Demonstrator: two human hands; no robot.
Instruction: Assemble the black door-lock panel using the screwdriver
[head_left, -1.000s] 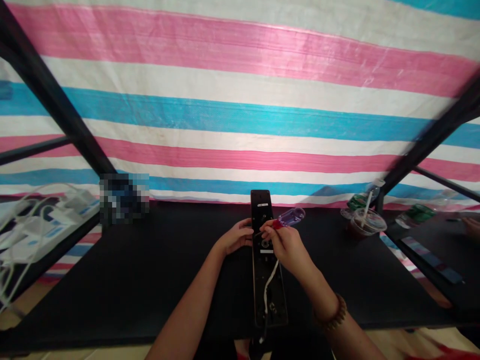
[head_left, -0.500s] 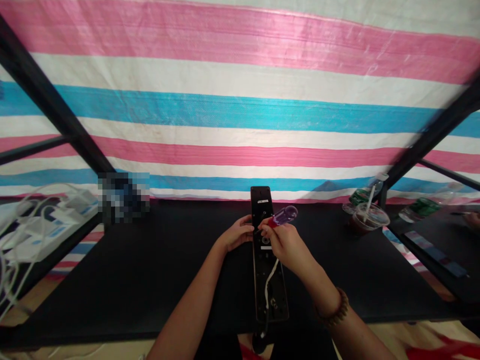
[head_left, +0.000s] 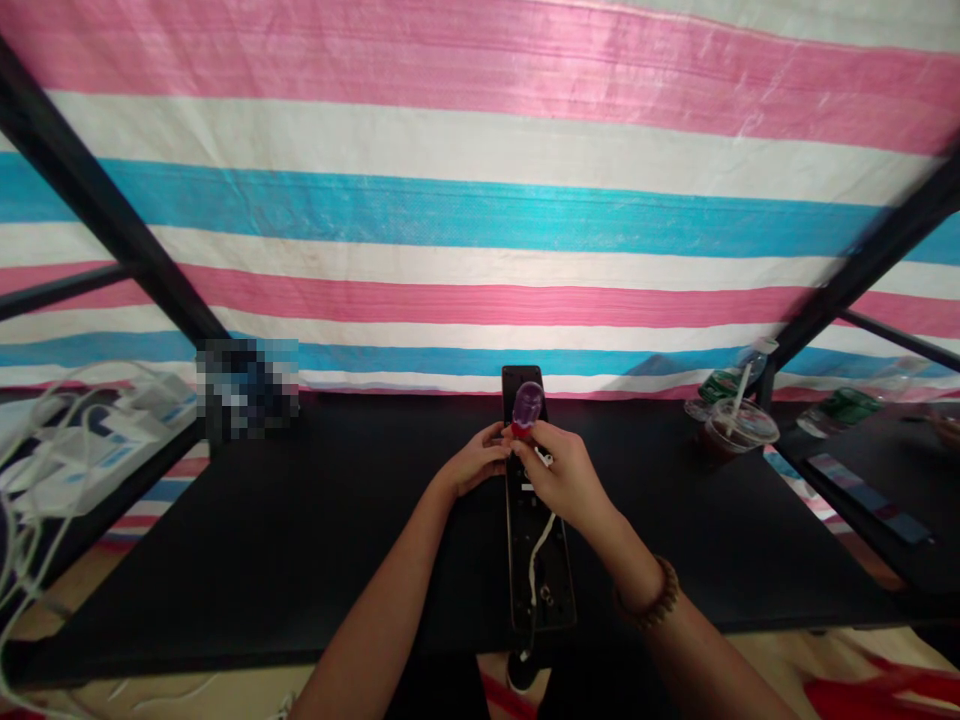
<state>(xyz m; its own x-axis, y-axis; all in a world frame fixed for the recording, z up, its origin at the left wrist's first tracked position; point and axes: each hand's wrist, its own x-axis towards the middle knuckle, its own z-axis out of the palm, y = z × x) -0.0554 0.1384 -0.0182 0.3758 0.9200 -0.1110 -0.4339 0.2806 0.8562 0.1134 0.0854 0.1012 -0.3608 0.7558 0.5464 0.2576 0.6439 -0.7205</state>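
Note:
A long black door-lock panel [head_left: 541,585] lies lengthwise on the table, with a white wire [head_left: 537,562] running along its lower half. My left hand [head_left: 474,461] grips its left edge near the upper end. My right hand [head_left: 562,476] is shut on a screwdriver [head_left: 528,405] with a clear purple handle and red collar. The handle stands nearly upright above the panel. The blade and its tip are hidden behind my fingers. A wooden bead bracelet [head_left: 649,597] circles my right wrist.
The black table [head_left: 225,560] stands before a pink, white and blue striped tarp [head_left: 480,200]. A lidded drink cup [head_left: 739,430] and a bottle [head_left: 727,388] stand right. White chargers and cables [head_left: 82,460] lie left. A co-worker's hand [head_left: 946,428] shows far right.
The screwdriver handle has swung from leaning right to nearly upright, and my right hand has shifted slightly left. The whole view has tilted slightly lower on the table.

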